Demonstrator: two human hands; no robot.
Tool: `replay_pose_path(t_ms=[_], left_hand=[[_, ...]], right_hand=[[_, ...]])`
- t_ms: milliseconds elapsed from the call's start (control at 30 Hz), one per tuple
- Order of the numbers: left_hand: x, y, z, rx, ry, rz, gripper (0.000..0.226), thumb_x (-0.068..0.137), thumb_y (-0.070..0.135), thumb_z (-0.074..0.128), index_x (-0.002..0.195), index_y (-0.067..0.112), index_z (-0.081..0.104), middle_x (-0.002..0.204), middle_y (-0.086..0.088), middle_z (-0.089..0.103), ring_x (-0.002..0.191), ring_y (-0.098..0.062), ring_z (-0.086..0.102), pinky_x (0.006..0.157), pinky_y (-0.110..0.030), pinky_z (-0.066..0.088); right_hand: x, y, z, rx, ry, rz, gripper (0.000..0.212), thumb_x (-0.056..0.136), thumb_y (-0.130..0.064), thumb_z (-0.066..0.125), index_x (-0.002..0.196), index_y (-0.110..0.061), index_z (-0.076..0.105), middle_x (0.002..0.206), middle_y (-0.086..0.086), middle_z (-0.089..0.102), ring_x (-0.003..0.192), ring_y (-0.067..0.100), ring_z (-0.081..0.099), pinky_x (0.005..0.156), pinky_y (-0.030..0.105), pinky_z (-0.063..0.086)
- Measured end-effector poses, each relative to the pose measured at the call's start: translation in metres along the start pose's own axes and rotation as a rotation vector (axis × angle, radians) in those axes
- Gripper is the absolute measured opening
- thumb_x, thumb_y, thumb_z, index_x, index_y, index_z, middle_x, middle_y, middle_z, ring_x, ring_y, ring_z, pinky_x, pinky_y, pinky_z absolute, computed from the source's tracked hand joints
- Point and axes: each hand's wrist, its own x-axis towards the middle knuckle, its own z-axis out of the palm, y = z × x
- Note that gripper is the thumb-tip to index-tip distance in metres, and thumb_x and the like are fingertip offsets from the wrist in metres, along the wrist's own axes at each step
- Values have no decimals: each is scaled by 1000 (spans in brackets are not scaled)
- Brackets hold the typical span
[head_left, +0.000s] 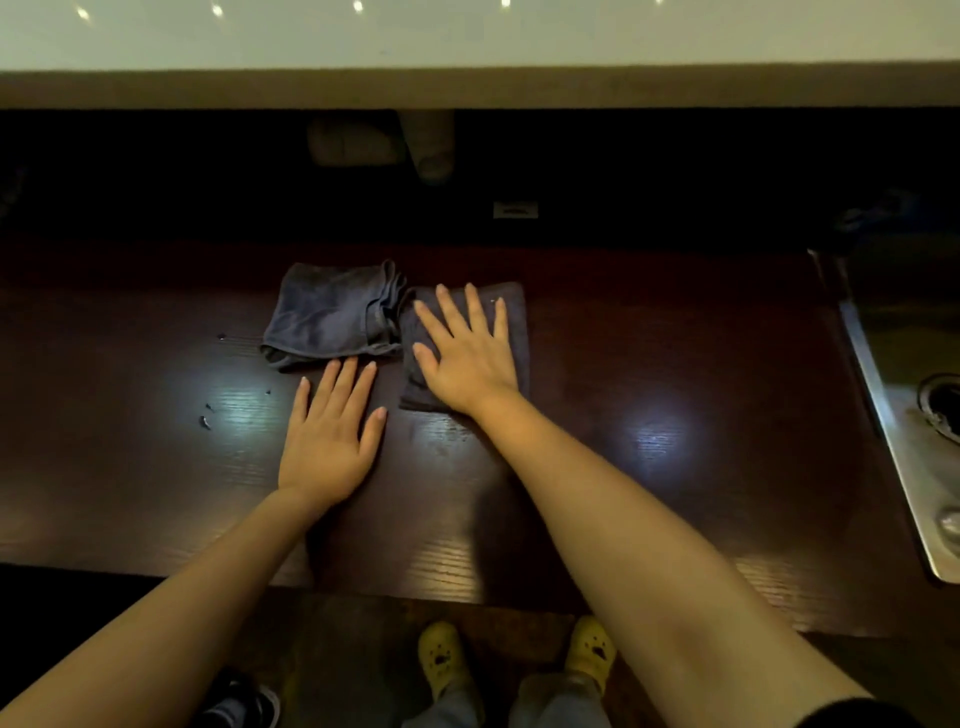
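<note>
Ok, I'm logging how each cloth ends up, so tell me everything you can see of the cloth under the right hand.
The cloth is dark grey-blue, soft and towel-like, folded into a flat rectangle. It lies on the dark wooden table, near its middle. The right hand presses flat on it, fingers straight and spread, covering much of it. Its left edge meets or nearly meets the second cloth, also folded; whether they overlap is unclear. A small pale speck shows near its far right corner.

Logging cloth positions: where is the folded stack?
Head view: the folded stack lies left of centre on the table, just beyond the left hand, beside the flat cloth under the right hand.
</note>
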Motion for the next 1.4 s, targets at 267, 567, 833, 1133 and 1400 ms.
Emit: replay_pose_path(t_ms=[267, 567, 833, 1133, 1400], left_hand=[[-7, 19, 0, -111, -42, -112, 61, 91, 45, 18, 146, 20, 15, 157, -4, 11, 143, -14, -2, 118, -46, 1], [-30, 152, 10, -100, -27, 154, 59, 92, 44, 17, 145, 19, 21, 156, -4, 18, 143, -14, 1, 117, -39, 2], [4, 201, 15, -102, -39, 267, 54, 97, 38, 26, 146, 17, 18, 157, -6, 15, 145, -17, 3, 118, -40, 0], [11, 198, 24, -52, -32, 257, 59, 94, 44, 17, 146, 17, 17, 156, -5, 16, 144, -16, 5, 118, -44, 2], [11, 198, 24, -41, -41, 243, 58, 94, 44, 21, 146, 18, 18, 156, -2, 17, 144, -15, 6, 118, -44, 5]], right_hand=[[-61, 88, -14, 16, 77, 117, 55, 95, -47, 25, 147, -33, 16, 160, -5, 9, 147, 25, -1, 117, 54, -3], [-189, 211, -29, -2, 106, 480, 56, 95, -49, 22, 148, -35, 10, 160, -5, 6, 147, 23, -4, 118, 53, -2], [-250, 205, -23, -13, 169, 694, 56, 95, -47, 22, 148, -28, 17, 159, 3, 15, 147, 29, 5, 117, 57, 6], [-252, 172, -13, -26, 106, 554, 60, 91, -54, 19, 148, -31, 17, 159, 1, 15, 147, 28, 3, 116, 56, 3], [-131, 277, -45, -30, 62, 381, 58, 94, -52, 25, 148, -34, 12, 160, -3, 8, 147, 26, -2, 116, 54, -3]])
